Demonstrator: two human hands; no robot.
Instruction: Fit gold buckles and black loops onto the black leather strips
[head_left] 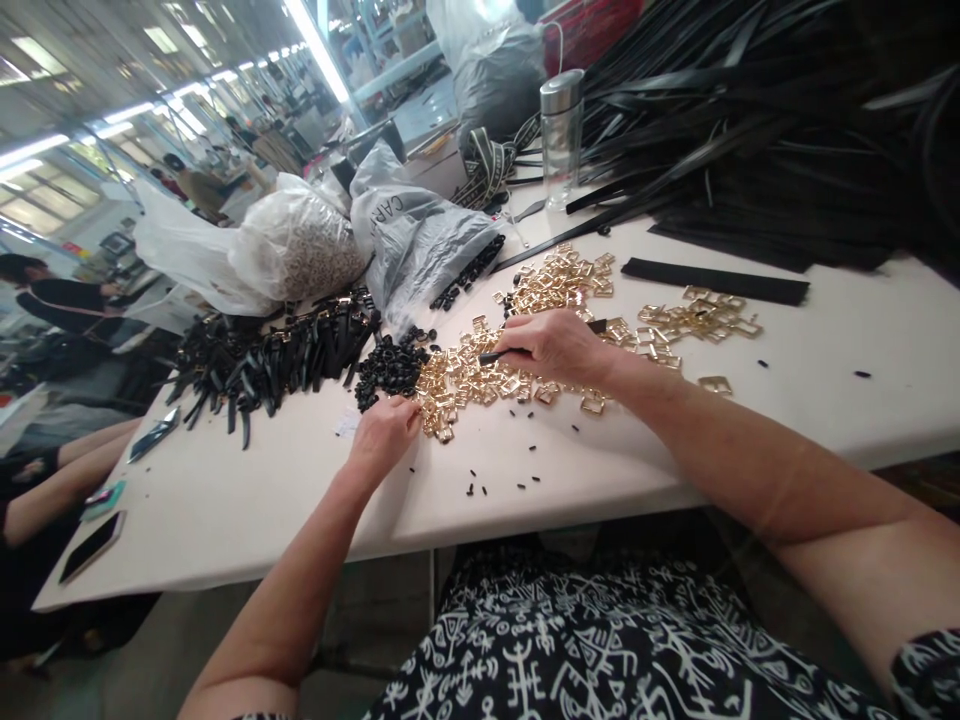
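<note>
My right hand (559, 345) is closed around a short black strap (504, 355), whose end sticks out past the fingers over the buckles. Beneath it spreads a pile of gold buckles (472, 375). My left hand (386, 432) has its fingers pinched together at the left edge of that pile; whether they hold a small piece is hidden. Just behind the left hand lies a heap of small black loops (390, 368). Small black bits (532, 448) are scattered on the white table (450, 510) in front of the hands.
Finished-looking black straps (277, 360) lie heaped at left, before a bag of metal pieces (300, 245) and a grey plastic bag (420, 230). A glass bottle (562, 140) stands behind. Long black strips (765, 130) fill the back right. A phone (91, 547) lies near a neighbour's arm (71, 480).
</note>
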